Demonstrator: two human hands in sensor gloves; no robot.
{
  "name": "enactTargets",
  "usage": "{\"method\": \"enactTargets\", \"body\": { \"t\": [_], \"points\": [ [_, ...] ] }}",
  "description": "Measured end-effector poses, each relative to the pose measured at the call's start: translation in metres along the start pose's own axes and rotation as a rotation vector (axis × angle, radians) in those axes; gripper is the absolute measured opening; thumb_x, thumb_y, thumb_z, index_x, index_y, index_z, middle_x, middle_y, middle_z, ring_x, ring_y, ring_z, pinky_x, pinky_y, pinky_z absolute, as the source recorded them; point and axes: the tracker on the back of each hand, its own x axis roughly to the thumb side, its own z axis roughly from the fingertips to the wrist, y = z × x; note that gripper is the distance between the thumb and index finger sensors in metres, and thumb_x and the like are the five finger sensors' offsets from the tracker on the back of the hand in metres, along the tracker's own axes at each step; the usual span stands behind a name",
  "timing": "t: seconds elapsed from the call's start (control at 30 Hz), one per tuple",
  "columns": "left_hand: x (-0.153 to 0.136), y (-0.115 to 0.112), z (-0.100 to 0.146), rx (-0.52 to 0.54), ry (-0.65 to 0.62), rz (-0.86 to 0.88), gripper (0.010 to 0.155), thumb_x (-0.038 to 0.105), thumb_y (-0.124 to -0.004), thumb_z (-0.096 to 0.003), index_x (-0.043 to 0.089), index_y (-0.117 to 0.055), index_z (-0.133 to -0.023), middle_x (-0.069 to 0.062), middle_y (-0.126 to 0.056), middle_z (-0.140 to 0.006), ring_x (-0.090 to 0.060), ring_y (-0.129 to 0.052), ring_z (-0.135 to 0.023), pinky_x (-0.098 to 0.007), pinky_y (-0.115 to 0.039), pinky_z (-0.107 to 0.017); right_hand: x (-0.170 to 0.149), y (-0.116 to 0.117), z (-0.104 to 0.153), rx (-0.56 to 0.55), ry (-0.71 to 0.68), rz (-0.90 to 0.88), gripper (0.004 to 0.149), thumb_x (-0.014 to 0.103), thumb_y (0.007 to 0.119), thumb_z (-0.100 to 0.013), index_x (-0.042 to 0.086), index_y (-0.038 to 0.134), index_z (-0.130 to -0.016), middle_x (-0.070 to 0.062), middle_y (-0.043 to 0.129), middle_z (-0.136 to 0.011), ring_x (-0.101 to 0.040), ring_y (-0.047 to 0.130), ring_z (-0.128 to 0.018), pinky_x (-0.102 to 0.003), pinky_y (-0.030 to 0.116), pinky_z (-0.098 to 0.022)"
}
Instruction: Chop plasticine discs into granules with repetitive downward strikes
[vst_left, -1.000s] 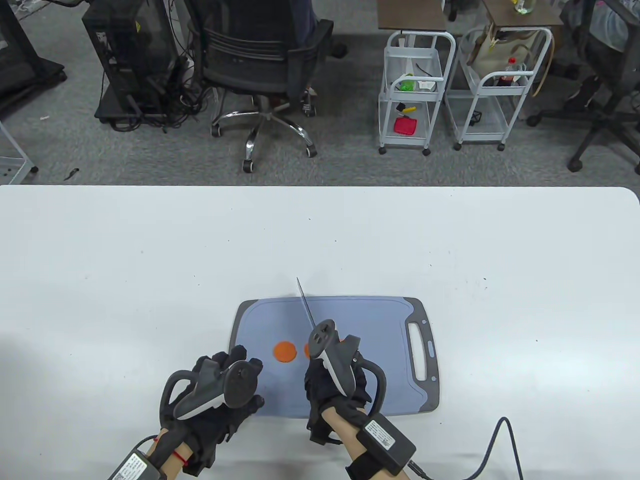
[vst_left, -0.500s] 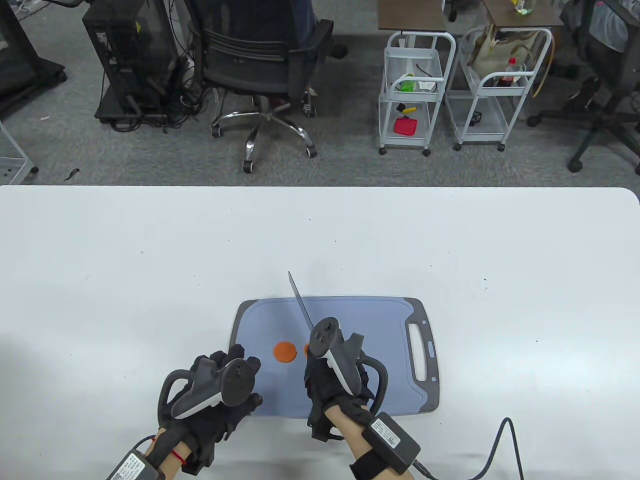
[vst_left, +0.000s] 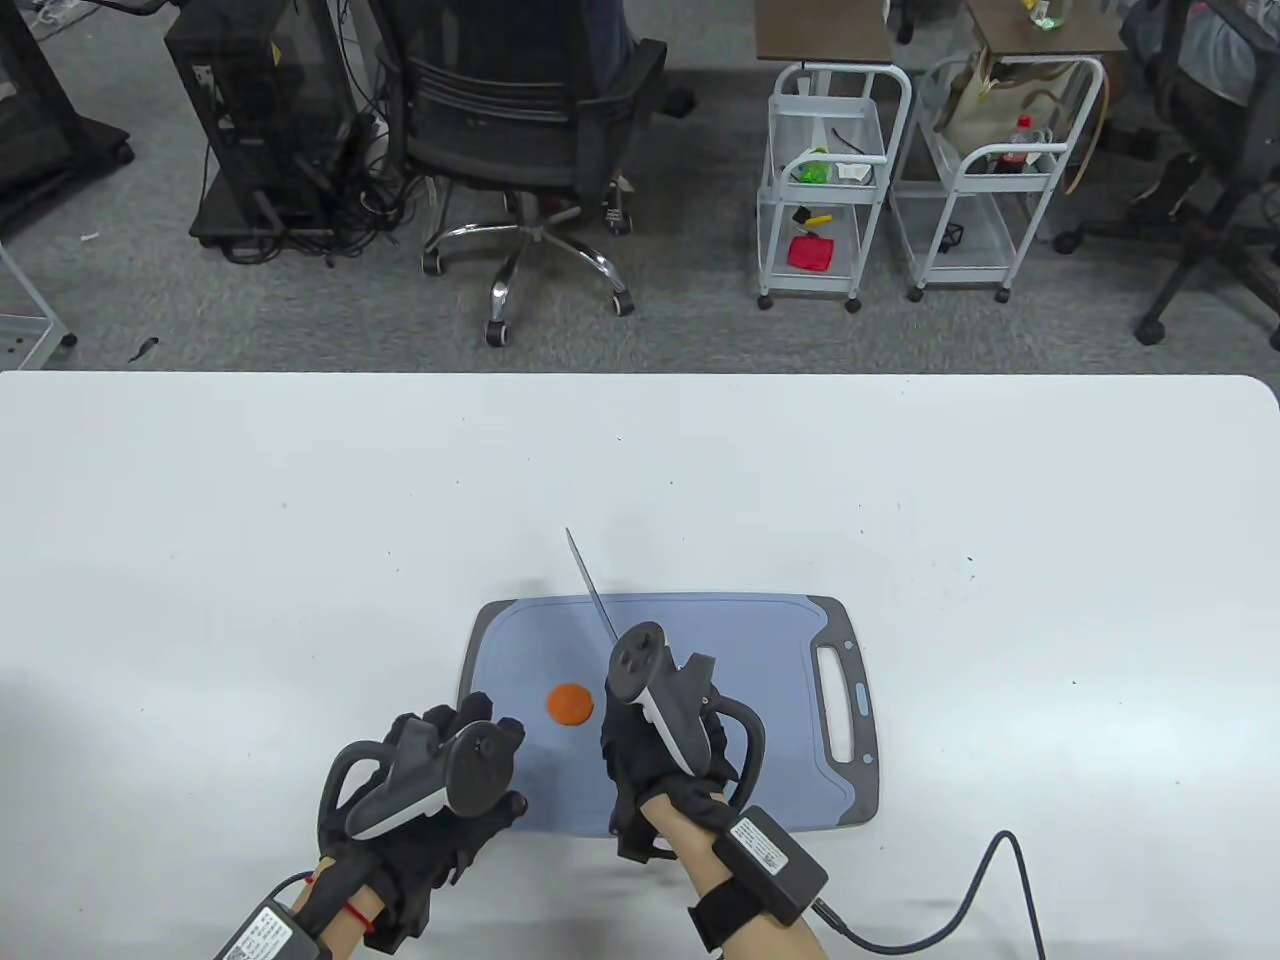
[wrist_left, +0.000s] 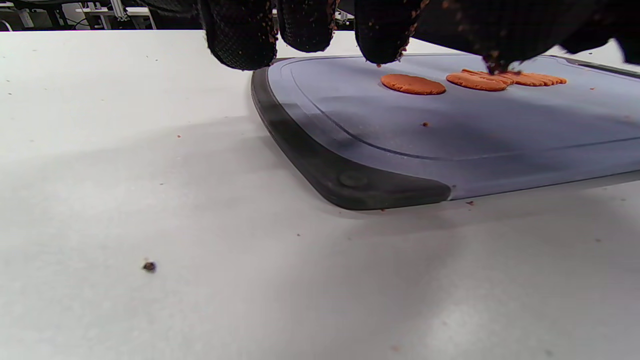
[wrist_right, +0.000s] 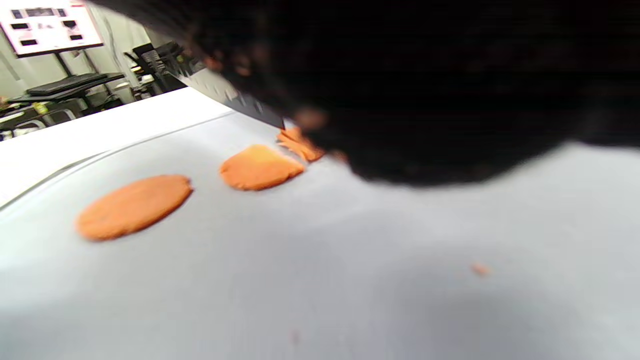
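Soft orange plasticine discs should cut easily yet smear, we judge. Right hand grips the knife; left hand rests fingers spread, holding nothing.

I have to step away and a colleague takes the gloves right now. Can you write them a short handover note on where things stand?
Right hand grips the knife, blade angled up and away over the cutting board.
Left hand holds nothing; it hovers at the board's near left corner, fingertips dusted with orange crumbs.
On the board: one whole disc, a second disc beside it, and a third, already sliced piece under the blade.
Done: first cuts on the third piece only.
Left: chop all three into granules.
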Motion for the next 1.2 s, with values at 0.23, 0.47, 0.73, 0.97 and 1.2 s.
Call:
{"method": "enactTargets", "body": {
  "t": [0.23, 0.47, 0.73, 0.97, 1.2],
  "points": [
    [0.003, -0.001, 0.001, -0.005, -0.007, -0.007, 0.076, 0.062, -0.061, -0.0382, 0.034, -0.056, -0.109, -0.012, -0.048, -0.124, -0.046, -0.064, -0.107, -0.066, -0.047, -0.075, 0.001, 0.018, -0.002, 0.01, 0.05, 0.082, 0.052, 0.05, 0.073, -0.051, 0.007, 0.081, -0.077, 0.0, 0.098, -0.04, -0.015, 0.108, -0.001, -0.043, 0.095, -0.008],
    [0.0, 0.0, 0.002, -0.004, 0.001, 0.011, 0.076, 0.062, -0.061, -0.038, 0.034, -0.057, -0.109, -0.012, -0.049, -0.124, -0.046, -0.064, -0.107, -0.066, -0.047, -0.075, 0.009, 0.008, -0.021, 0.04, 0.049, 0.017, 0.052, 0.051, 0.072, -0.05, 0.008, 0.083, -0.077, 0.0, 0.098, -0.04, -0.014, 0.108, -0.001, -0.042, 0.095, -0.008],
    [0.002, -0.002, 0.0, -0.018, -0.003, -0.009, 0.076, 0.062, -0.061, -0.0381, 0.034, -0.056, -0.109, -0.013, -0.048, -0.124, -0.046, -0.064, -0.107, -0.066, -0.047, -0.075, -0.006, 0.005, 0.0, 0.055, 0.059, 0.023, 0.052, 0.05, 0.073, -0.05, 0.007, 0.084, -0.078, -0.001, 0.099, -0.04, -0.015, 0.108, -0.002, -0.043, 0.095, -0.008],
    [0.002, -0.002, 0.001, -0.025, 0.0, -0.008, 0.076, 0.062, -0.061, -0.0381, 0.034, -0.056, -0.109, -0.013, -0.049, -0.124, -0.046, -0.064, -0.107, -0.066, -0.047, -0.075, -0.001, 0.012, -0.023, 0.12, 0.07, -0.015, 0.052, 0.051, 0.073, -0.05, 0.008, 0.081, -0.077, 0.001, 0.098, -0.039, -0.014, 0.108, -0.001, -0.043, 0.095, -0.008],
    [0.002, -0.003, -0.001, -0.034, 0.001, -0.012, 0.076, 0.062, -0.061, -0.0382, 0.034, -0.056, -0.109, -0.013, -0.048, -0.124, -0.046, -0.064, -0.107, -0.066, -0.047, -0.075, -0.006, 0.002, -0.001, 0.043, 0.038, -0.031, 0.052, 0.051, 0.073, -0.05, 0.007, 0.083, -0.078, -0.001, 0.099, -0.04, -0.015, 0.108, -0.002, -0.043, 0.095, -0.009]
  ]
}}
